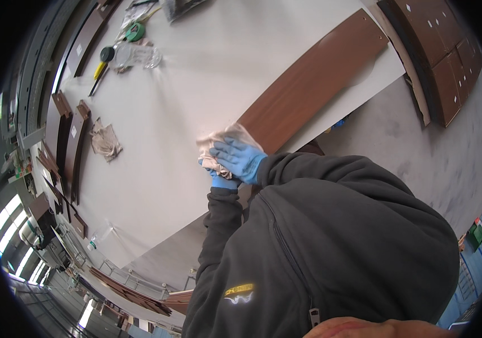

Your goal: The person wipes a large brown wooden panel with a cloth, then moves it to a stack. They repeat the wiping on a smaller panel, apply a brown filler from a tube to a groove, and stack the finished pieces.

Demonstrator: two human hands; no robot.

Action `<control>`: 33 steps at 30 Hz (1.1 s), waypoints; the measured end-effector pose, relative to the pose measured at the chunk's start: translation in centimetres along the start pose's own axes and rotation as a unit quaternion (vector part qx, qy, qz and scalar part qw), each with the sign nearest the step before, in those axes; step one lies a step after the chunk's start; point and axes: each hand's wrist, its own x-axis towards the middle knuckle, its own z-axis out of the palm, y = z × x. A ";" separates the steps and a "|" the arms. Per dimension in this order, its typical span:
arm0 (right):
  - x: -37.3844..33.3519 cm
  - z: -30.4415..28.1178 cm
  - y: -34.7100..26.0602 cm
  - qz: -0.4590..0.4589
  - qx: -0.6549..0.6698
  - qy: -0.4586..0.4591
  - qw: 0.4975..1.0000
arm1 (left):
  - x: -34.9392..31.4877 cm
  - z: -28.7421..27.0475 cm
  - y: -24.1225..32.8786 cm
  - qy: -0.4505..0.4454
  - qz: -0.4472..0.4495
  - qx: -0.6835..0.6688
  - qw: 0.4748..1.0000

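Note:
A long reddish-brown wooden board (314,79) lies slantwise on the white tabletop, its near end by my hands. A crumpled beige cloth (210,147) is bunched over that end. My right hand (238,158), in a blue glove, presses on the cloth from above with its fingers over the folds. Just below it, my left hand (224,179), also blue-gloved, grips the lower side of the cloth. The cloth and my right hand partly hide the left fingers. The board's covered end cannot be seen.
Brown wooden pieces (74,149) lie along the table's left side, near another crumpled cloth (105,141). Toward the far left are a clear plastic bottle (139,56), a green tape roll (135,32) and a yellow-black tool (100,69). Stacked brown panels (449,73) stand at the right.

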 end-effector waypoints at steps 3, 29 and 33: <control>-1.2 1.9 -1.9 0.051 0.062 -0.054 0.995 | 0.1 0.9 -0.1 -0.075 0.017 -0.088 0.993; -1.3 -0.5 -6.1 0.022 0.111 -0.058 0.992 | 0.1 -0.1 -3.0 0.133 -0.138 0.955 0.225; -6.4 -4.7 -1.7 0.083 0.082 -0.152 0.981 | 0.0 -1.1 -3.3 0.117 -0.195 0.905 0.361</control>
